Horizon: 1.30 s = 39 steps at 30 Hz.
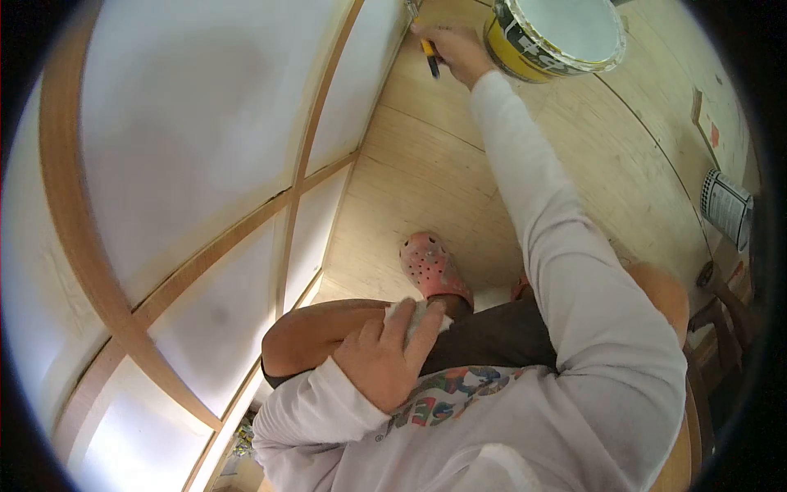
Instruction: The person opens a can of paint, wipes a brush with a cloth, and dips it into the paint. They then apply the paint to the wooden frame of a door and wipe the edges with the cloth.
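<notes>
My right hand (459, 51) reaches forward, fingers closed around a paintbrush (430, 59) with a yellow and black handle. The brush head points up and away, close to the lower edge of a wood-framed white panel (197, 98). Just right of that hand stands a yellow and black paint bucket (525, 51) with white paint inside and white smears around its rim. My left hand (381, 357) rests by my lap, its fingers over a crumpled white cloth (420, 316) that is partly hidden under them.
Wooden frame bars (217, 246) cross the white panels on the left. Light wooden boards make up the floor (418, 180). A pink clog (430, 262) is on my foot. At the right lie a can (726, 209) and a hammer-like tool (721, 287).
</notes>
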Motion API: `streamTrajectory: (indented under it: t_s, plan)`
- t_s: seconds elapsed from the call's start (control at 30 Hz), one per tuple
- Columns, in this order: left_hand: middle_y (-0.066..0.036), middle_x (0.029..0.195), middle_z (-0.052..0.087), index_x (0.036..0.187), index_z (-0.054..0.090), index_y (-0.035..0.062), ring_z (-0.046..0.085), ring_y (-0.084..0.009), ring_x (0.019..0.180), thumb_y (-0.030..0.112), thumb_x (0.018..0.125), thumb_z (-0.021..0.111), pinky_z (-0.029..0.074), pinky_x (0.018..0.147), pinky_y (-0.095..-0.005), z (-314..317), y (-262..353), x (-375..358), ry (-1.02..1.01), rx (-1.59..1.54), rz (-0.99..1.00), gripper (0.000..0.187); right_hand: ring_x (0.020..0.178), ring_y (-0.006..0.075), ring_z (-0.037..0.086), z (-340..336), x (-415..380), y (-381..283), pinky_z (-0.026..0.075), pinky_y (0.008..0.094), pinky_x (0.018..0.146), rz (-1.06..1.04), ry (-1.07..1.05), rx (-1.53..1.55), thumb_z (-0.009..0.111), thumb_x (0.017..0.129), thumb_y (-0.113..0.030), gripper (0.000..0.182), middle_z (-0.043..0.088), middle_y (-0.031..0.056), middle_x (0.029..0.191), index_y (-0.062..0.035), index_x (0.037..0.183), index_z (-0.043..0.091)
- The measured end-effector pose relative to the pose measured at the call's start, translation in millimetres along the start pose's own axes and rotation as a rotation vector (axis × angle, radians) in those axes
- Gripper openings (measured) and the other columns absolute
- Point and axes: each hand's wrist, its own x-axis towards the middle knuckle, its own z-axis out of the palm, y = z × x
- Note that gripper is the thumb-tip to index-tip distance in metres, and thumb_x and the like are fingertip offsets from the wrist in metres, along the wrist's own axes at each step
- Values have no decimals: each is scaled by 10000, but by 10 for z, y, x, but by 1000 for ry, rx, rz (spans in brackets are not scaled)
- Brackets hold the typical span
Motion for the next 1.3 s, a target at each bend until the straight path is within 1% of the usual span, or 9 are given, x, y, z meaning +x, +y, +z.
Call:
streamTrajectory:
  t_s: [0.13, 0.2, 0.33, 0.63, 0.73, 0.87, 0.93, 1.0, 1.3]
  plan:
    - [-178, 1006, 560, 1041, 554, 39, 608, -323, 772, 83, 716, 568, 520, 648, -370, -207, 35, 241, -57, 5, -2, 328, 602, 122, 530, -7, -460, 116, 439, 254, 555, -33, -41, 196, 617, 802, -168, 183, 573, 42, 705, 11, 834, 637]
    - [-192, 1017, 539, 1028, 546, 20, 585, -335, 834, 84, 731, 576, 486, 720, -386, -208, -27, 281, 122, -99, -168, 305, 717, 126, 580, 22, -853, -108, 455, 244, 645, -37, -401, 663, 639, 789, -152, 159, 612, 59, 779, -2, 831, 607]
    - [-204, 1026, 502, 1036, 521, 12, 522, -361, 855, 122, 743, 618, 450, 720, -385, -354, -89, 483, 429, 46, -153, 327, 745, 106, 579, 121, -1548, -856, 456, 232, 667, -330, -820, 557, 659, 763, -109, 160, 624, 45, 813, -10, 883, 621]
    - [-113, 999, 537, 1015, 511, -14, 511, -214, 936, 271, 889, 486, 396, 808, -328, -424, 62, 490, 934, -579, -206, 314, 926, 137, 543, 332, -2080, -1136, 427, 267, 826, -831, -640, 475, 725, 685, -73, 432, 587, 59, 1033, -48, 1087, 570]
    - [-77, 1014, 518, 953, 504, 15, 459, -169, 985, 227, 933, 415, 323, 899, -291, -492, 225, 486, 1119, -965, -114, 230, 1035, 167, 512, 312, -2195, -1107, 385, 291, 908, -814, -918, 419, 691, 716, -66, 498, 533, 72, 1152, -88, 1182, 520]
    - [-157, 1106, 501, 960, 496, 25, 438, -216, 1090, 297, 933, 405, 306, 949, -358, -459, 219, 421, 997, -812, -166, 288, 967, 153, 548, 456, -1933, -795, 430, 287, 859, -738, -515, 286, 622, 757, -47, 390, 598, 56, 1024, -85, 1140, 559]
    - [-205, 1246, 436, 928, 493, 41, 381, -264, 1199, 294, 941, 368, 268, 986, -386, -473, 301, 466, 1009, -780, -64, 282, 823, 123, 577, 369, -1537, -552, 481, 267, 729, -235, -397, 514, 639, 747, -64, 375, 612, 39, 936, -84, 1117, 580]
    - [-225, 1288, 387, 920, 492, 41, 336, -287, 1236, 299, 942, 357, 250, 999, -398, -453, 327, 421, 1005, -765, -56, 292, 695, 95, 562, 199, -1158, -363, 479, 239, 608, -57, -122, 351, 653, 741, -109, 356, 604, 32, 885, -85, 1090, 593]
    - [-274, 1283, 368, 804, 486, 43, 286, -364, 1261, 459, 888, 413, 177, 1035, -439, -338, 517, 103, 954, -580, -172, 431, 646, 148, 578, 36, 144, 308, 480, 279, 579, -113, 131, 513, 640, 709, -171, 402, 611, 90, 776, 33, 1045, 558]
